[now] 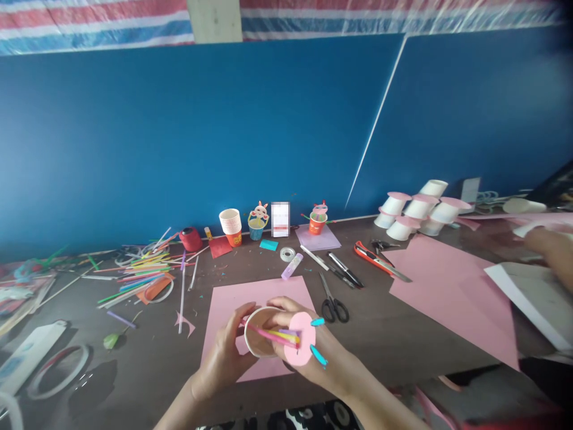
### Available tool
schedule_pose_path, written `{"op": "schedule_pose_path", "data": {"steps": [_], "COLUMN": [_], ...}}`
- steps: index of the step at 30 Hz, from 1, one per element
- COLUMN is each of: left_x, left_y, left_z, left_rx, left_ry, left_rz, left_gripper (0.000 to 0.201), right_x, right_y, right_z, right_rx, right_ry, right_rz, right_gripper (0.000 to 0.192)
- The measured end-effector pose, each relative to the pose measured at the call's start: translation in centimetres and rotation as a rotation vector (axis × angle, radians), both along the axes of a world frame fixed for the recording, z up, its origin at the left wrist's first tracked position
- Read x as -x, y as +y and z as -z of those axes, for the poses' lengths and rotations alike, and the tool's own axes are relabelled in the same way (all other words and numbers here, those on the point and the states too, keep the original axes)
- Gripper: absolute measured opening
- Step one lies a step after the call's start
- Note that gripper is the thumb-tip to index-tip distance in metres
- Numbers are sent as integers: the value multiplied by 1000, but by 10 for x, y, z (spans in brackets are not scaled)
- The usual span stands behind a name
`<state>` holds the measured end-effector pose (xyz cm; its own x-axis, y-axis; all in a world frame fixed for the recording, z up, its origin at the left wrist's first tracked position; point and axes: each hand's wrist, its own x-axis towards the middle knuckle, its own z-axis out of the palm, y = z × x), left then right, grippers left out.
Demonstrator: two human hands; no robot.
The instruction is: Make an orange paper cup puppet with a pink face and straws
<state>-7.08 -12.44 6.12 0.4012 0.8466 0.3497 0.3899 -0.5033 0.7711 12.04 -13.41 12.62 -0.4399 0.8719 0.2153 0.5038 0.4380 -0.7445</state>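
My left hand (224, 355) and my right hand (308, 352) together hold a paper cup (257, 334) tipped on its side, its mouth facing me. Coloured straw pieces (277, 335), pink, yellow and purple, lie across the cup's opening. A pink paper disc (301, 335) is pressed against the cup by my right fingers, and two short cyan straw bits (318, 353) stick out beside it. The cup hovers just above a pink paper sheet (228, 298) on the dark table.
Scissors (333, 304), a glue stick (292, 266), a tape roll (287, 254), pens (344, 270) and an orange cutter (371, 258) lie behind. Loose straws (138, 275) spread left. Stacked cups (231, 224) and finished pink-topped cups (416, 212) stand at back. Another person's hand (553, 251) works at right over pink paper (447, 292).
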Motion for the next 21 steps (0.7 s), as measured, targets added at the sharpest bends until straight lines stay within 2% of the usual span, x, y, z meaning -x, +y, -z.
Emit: {"op": "schedule_pose_path", "data": {"steps": [3,5,10,14,17,21], "left_x": [-1,-2,0,3,3,-3], "left_y": [-2,-3,-1,-1,-1,-1], "left_z": [-3,-4,-1,4,5,8], "left_rx": [-2,6,49,164,270,433], "left_ry": [-7,-12,-37,-190,-303,-449], "left_rz": [-6,-11,12,49,60,67], "left_gripper": [66,66,63,64,50,31], "right_x": [5,7,6,0,-3,-3], "right_y": [1,2,4,5,6,9], "right_z": [1,-3,-11,1,11,12], "right_rx": [-29,-25,-38,-61,-43,96], "right_ry": [-87,-112,-3,109,142,177], "right_rz": [98,94,34,81,97,93], "right_gripper": [30,27,22,21,16,16]}}
